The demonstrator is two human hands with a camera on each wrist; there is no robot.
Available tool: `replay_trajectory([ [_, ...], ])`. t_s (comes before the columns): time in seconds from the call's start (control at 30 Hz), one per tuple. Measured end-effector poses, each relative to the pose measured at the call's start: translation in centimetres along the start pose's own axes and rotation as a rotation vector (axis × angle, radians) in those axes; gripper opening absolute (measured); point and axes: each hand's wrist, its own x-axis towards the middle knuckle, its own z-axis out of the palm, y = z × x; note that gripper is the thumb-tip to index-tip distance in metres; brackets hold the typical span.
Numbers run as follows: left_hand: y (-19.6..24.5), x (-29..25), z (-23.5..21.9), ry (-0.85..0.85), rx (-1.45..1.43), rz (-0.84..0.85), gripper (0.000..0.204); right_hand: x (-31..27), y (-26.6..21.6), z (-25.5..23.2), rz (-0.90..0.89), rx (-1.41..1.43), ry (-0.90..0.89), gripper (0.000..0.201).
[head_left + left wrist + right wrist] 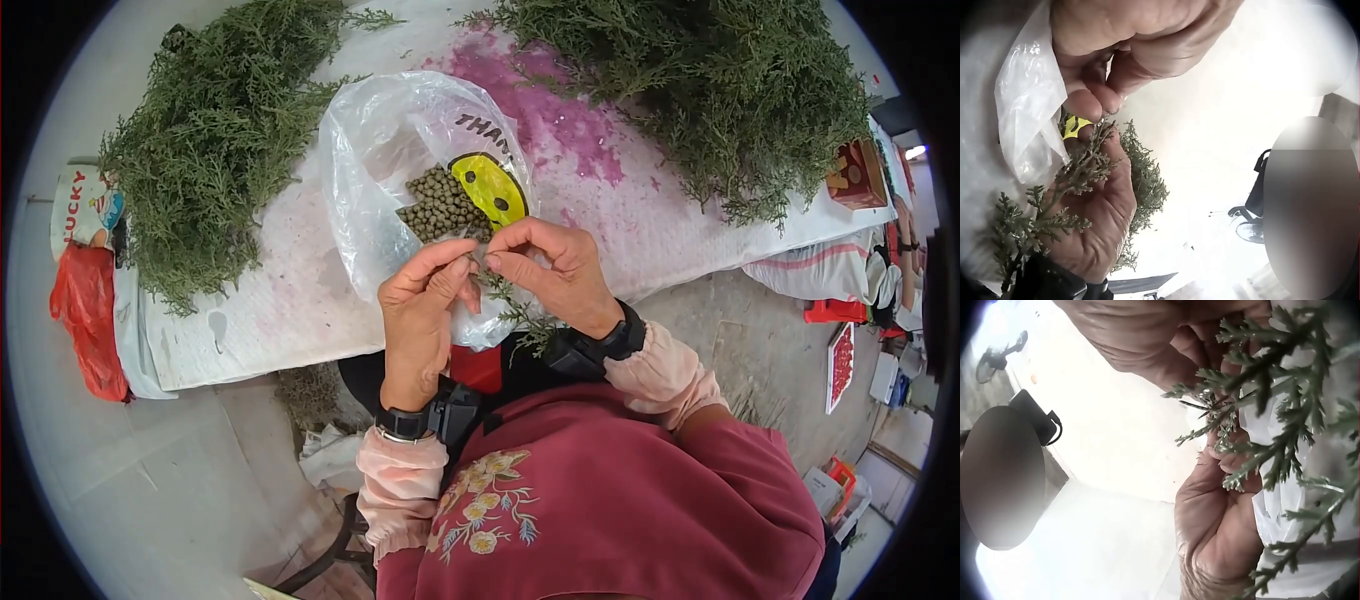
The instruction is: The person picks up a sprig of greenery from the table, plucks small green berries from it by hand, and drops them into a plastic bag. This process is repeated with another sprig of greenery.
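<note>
Head view: plastic bag (352,160) lying on table (250,330), holding small balls (435,205)
Left hand (418,315): fingers pinching end of sprig (519,311)
Right hand (562,275): fingers pinching same sprig
Sprig: trailing past right palm, near bag

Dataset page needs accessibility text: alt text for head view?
A person's left hand and right hand pinch a green sprig at the near side of an open plastic bag of small brown balls. Evergreen branches lie heaped left and right on a purple-stained white table.
</note>
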Motion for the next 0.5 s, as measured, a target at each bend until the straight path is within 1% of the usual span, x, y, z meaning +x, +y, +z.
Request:
replay_trajectory([
  [0.1, 0.03, 0.05, -0.17, -0.033, 0.003, -0.02, 0.016, 0.02, 0.04, 0.08, -0.003, -0.03, -0.011, 0.009],
  [0.27, 0.22, 0.1, 0.02, -0.01, 0.0, -0.04, 0.016, 0.03, 0.28, 0.2, -0.029, -0.029, -0.003, 0.009],
  [0.37, 0.31, 0.09, -0.24, -0.04, -0.029, -0.058, 0.016, 0.01, 0.21, 0.24, -0.037, -0.017, 0.003, 0.009],
  [0.5, 0.14, 0.1, -0.32, -0.035, -0.031, -0.044, 0.016, -0.01, 0.12, 0.14, -0.038, -0.068, -0.007, 0.008],
])
